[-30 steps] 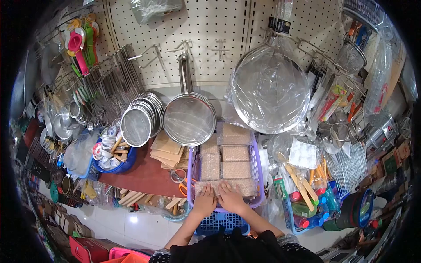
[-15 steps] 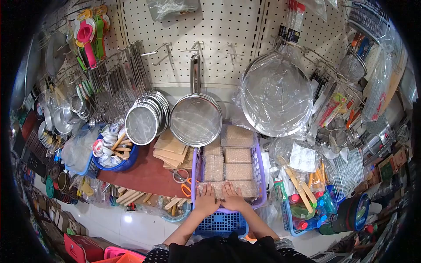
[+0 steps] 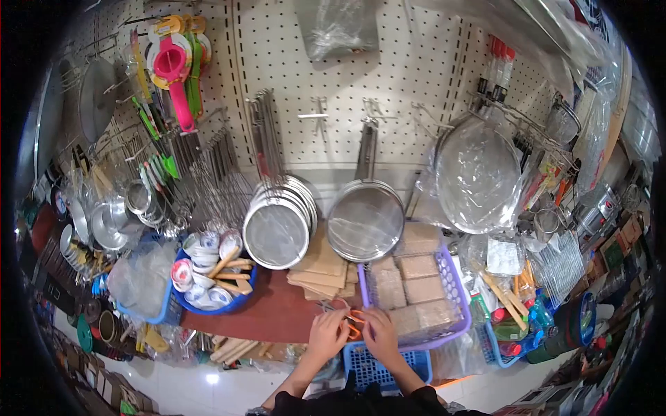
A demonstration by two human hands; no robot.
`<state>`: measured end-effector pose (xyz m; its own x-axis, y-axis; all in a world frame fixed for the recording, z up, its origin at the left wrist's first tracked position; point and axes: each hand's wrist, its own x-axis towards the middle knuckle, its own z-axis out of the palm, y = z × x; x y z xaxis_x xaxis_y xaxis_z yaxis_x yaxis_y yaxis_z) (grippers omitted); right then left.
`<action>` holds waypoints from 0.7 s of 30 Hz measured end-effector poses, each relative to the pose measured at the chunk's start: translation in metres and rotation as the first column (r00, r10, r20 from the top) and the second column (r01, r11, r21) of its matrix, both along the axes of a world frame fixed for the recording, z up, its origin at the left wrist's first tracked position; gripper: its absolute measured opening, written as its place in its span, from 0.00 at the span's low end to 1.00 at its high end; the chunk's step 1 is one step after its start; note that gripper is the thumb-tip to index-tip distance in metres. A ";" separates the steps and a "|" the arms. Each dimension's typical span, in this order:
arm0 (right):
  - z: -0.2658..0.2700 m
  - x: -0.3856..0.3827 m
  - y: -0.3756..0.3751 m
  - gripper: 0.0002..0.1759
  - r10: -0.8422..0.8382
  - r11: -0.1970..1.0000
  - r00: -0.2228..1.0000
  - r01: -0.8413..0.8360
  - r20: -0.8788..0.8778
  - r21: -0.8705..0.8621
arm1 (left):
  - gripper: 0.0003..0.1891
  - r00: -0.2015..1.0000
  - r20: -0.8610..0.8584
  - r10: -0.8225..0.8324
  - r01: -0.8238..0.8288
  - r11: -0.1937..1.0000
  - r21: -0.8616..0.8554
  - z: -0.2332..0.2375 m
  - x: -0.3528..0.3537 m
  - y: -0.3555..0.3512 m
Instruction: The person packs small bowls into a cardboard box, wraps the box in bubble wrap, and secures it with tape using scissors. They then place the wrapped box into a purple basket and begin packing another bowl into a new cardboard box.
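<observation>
A pair of scissors with orange handles (image 3: 354, 324) is between my hands at the shelf's front edge, just left of the purple basket. My left hand (image 3: 329, 336) is closed, its fingertips on the handles. From the other side, my right hand (image 3: 381, 333) has its fingers curled in close to the handles, and its grip is partly hidden. The purple basket (image 3: 463, 326) holds several bubble-wrapped brown blocks (image 3: 422, 291). Behind the scissors lie flat brown cardboard pieces (image 3: 320, 272), with a grey ring-shaped item (image 3: 336, 305) in front of them.
A blue basket (image 3: 366, 364) sits below my hands. To the left, a blue bowl (image 3: 208, 308) holds spoons and wooden-handled tools on the red-brown shelf (image 3: 263, 315). Round strainers (image 3: 365, 220) hang from the pegboard (image 3: 274, 62). Bottles (image 3: 513, 340) stand in a basket at right.
My hands have left the wrapped blocks in the purple basket, where they lay flat, and moved left to the scissors. The whole view has shifted, so the shelf appears further right and lower.
</observation>
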<state>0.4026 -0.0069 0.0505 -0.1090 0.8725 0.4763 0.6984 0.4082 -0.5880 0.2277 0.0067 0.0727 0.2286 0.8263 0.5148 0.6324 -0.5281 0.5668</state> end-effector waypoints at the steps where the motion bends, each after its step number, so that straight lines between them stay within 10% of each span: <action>1: 0.000 -0.021 0.001 0.18 0.002 1.000 0.997 -0.001 -0.082 0.014 | 0.17 1.000 -0.003 0.011 -0.011 1.000 -0.020 -0.008 -0.024 0.003; 12: -0.008 -0.138 0.080 0.15 -0.175 0.976 0.982 0.164 0.067 0.145 | 0.11 0.998 0.003 0.068 -0.067 0.988 -0.137 -0.033 -0.177 0.045; 21: -0.040 -0.140 0.158 0.32 -0.262 0.961 0.754 0.263 0.602 0.088 | 0.19 0.977 -0.201 -0.064 0.077 0.995 0.058 -0.041 -0.144 0.136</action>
